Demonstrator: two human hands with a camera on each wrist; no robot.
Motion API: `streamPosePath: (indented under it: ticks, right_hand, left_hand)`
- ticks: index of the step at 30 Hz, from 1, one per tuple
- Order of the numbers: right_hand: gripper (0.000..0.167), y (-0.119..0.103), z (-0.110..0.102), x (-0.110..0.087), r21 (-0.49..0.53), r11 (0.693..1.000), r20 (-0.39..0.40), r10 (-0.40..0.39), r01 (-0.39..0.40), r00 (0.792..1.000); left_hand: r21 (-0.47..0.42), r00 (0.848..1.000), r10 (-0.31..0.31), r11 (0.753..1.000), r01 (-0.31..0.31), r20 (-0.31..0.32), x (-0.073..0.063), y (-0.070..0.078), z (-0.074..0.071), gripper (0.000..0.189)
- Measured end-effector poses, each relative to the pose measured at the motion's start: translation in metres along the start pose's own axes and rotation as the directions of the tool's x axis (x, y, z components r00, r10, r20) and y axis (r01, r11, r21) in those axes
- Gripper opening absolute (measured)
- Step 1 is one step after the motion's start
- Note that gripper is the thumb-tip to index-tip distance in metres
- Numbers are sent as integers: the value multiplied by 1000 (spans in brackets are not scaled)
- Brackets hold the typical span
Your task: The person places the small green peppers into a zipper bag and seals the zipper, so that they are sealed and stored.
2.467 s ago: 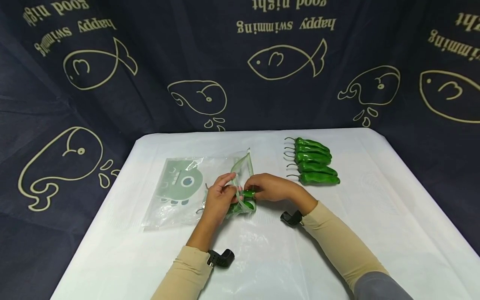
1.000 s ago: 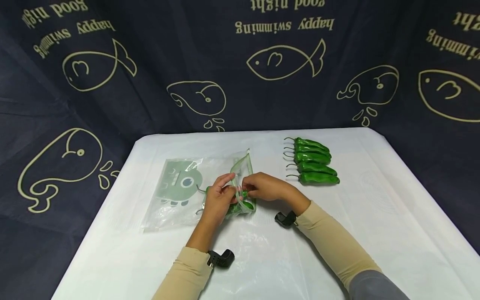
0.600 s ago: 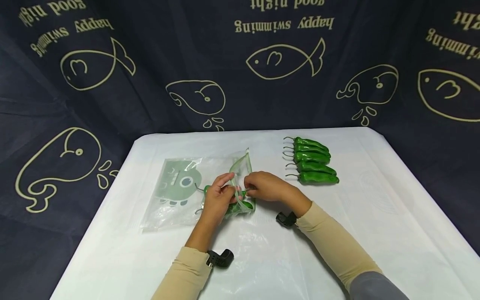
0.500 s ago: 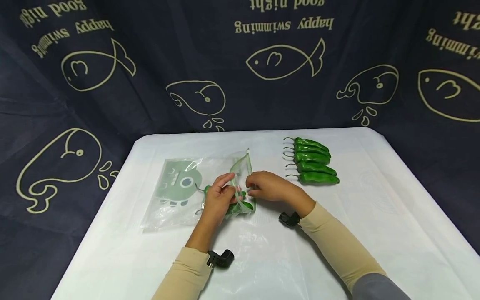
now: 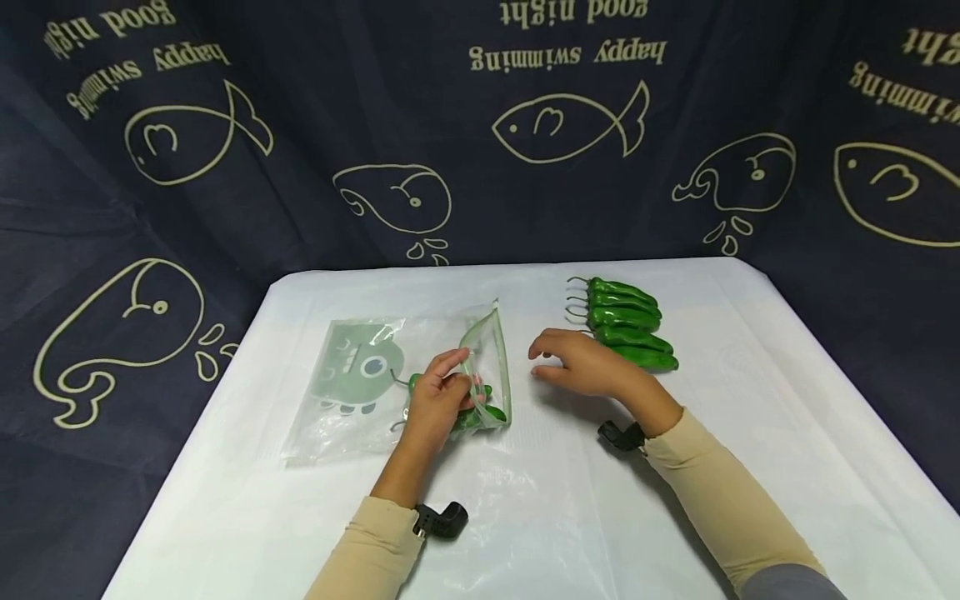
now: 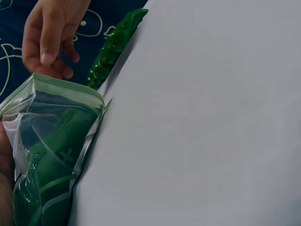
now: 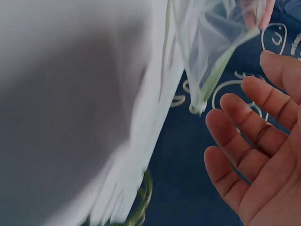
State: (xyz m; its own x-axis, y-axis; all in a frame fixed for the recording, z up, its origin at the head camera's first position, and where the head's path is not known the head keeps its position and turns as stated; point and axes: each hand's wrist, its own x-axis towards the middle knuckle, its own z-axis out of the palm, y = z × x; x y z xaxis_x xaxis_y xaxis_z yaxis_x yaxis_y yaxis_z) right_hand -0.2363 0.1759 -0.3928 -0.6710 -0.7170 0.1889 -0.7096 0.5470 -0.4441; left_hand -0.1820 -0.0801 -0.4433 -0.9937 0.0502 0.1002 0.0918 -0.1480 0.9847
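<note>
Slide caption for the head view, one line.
Left hand holds the open bag, peppers inside; empty right hand hovers near the pepper row.

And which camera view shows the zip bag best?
The head view: the zip bag appears nearly whole, monster print included, though the left hand covers part. The left wrist view shows its mouth end closer; the right wrist view, a part with one corner.
</note>
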Motion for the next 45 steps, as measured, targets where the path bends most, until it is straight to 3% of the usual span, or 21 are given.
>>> streamPosePath:
  ticks: [9, 18, 26, 37, 45]
  right_hand:
    - [18, 22, -20, -35, -37, 997, -83, 63, -66, 995]
    - [19, 37, -35, -59, -45, 992, -133, 109, -116, 985]
    - [26, 50, -43, -76, -53, 986, -90, 151, -156, 985]
    - [32, 63, -48, -97, -82, 963, -54, 254, -258, 966]
    - [31, 69, -47, -104, -98, 962, -63, 248, -254, 967]
  left_hand:
    - [-16, 1000, -12, 1000, 12, -1, -1, -1, -1, 46]
    - [-14, 1000, -12, 1000, 12, 10, -2, 0, -1, 46]
    - [1, 1000, -3, 1000, 3, 10, -1, -1, -2, 45]
    - [23, 1000, -7, 1000, 7, 6, -3, -1, -2, 45]
    - [16, 1000, -4, 1000, 4, 6, -2, 0, -2, 45]
